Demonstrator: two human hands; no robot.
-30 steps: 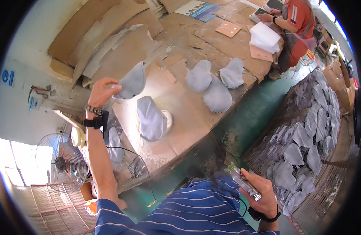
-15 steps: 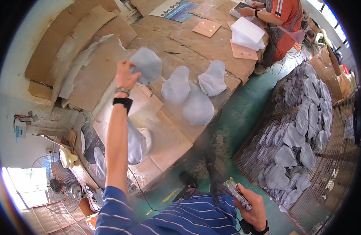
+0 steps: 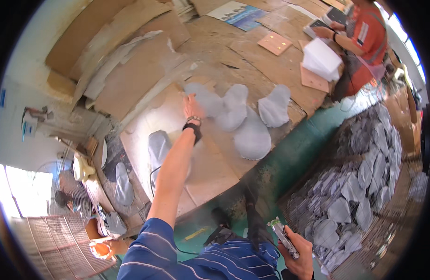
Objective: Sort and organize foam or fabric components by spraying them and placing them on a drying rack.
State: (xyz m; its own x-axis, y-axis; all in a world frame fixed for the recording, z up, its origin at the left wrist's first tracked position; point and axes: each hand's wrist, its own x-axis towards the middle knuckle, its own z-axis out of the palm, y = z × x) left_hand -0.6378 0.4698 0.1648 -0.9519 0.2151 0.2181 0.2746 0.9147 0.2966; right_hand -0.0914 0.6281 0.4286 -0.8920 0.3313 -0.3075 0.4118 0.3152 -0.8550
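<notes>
My left hand (image 3: 192,108), wearing bracelets and a black wristband, reaches over the cardboard-covered table (image 3: 215,163). It is at the lower left edge of a grey rounded fabric-like piece (image 3: 206,99). Motion blurs the fingers, so their grip is unclear. Beside that piece lie a grey waisted piece (image 3: 234,106), a rounded one (image 3: 253,139) and another waisted one (image 3: 274,105). A grey form (image 3: 159,148) stands left of my forearm, which partly hides that area. Low on the right, my right hand (image 3: 299,252) is closed around a silver handheld tool with a green end (image 3: 285,239).
A wire-mesh bin (image 3: 317,186) heaped with grey pieces stands at the right. At far right a person in orange (image 3: 366,37) works beside white blocks (image 3: 321,58) and pink boards (image 3: 274,43). A fan (image 3: 75,200) and a grey piece (image 3: 123,184) are at the left.
My left hand has moved the grey rounded piece rightward and down, to beside the other grey pieces. The view has shifted. My right hand still holds the silver tool.
</notes>
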